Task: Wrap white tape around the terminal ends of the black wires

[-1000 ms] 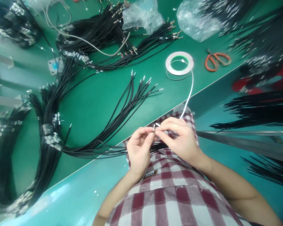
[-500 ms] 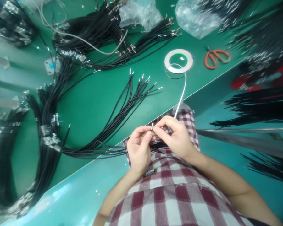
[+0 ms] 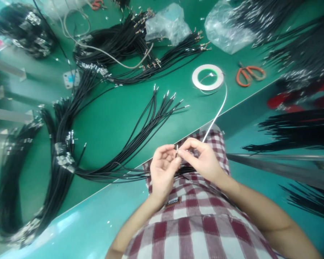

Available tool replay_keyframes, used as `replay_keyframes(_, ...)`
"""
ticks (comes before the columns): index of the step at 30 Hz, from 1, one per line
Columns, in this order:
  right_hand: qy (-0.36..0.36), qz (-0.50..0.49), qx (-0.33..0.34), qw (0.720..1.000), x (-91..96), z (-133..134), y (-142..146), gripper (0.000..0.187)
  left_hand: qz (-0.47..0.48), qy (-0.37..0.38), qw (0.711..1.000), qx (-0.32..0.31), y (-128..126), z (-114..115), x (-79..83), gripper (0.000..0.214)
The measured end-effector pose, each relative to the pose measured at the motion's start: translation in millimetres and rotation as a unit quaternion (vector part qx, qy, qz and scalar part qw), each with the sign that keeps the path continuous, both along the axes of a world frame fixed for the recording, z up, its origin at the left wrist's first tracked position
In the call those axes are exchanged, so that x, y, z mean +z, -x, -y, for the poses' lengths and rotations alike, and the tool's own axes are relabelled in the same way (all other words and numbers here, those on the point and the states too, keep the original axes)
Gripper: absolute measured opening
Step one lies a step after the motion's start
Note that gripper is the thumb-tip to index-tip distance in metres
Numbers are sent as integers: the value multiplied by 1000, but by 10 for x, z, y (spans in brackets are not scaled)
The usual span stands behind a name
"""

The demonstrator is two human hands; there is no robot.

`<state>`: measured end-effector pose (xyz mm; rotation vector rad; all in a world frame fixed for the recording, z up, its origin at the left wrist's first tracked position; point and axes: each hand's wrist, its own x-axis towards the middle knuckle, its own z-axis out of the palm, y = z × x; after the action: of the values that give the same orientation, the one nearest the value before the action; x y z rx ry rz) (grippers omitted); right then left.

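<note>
Both hands meet close to the body, just over the near edge of the green table [image 3: 118,118] and above the checked shirt [image 3: 194,223]. The left hand [image 3: 163,169] has its thumb and forefinger pinched on the metal-tipped end of a black wire [image 3: 176,151], which stands nearly upright between the two hands. The right hand [image 3: 202,162] presses its closed fingertips against the same tip from the right. A white tape strip [image 3: 217,113] runs from the right hand to the tape roll [image 3: 207,77], which lies flat farther off on the table. Left of the roll, a fan of loose black wires [image 3: 151,118] spreads out, and orange scissors [image 3: 250,73] lie to its right.
</note>
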<state>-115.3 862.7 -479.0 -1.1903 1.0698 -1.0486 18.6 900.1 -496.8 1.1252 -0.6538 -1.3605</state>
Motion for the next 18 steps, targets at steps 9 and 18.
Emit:
replay_keyframes(9, 118, -92, 22, 989, 14, 35, 78, 9, -61, -66, 996, -17, -62, 64, 100, 21)
replay_keyframes(18, 117, -156, 35, 980, 39, 50, 33, 12, -104, -103, 988, -46, -81, 83, 88, 27)
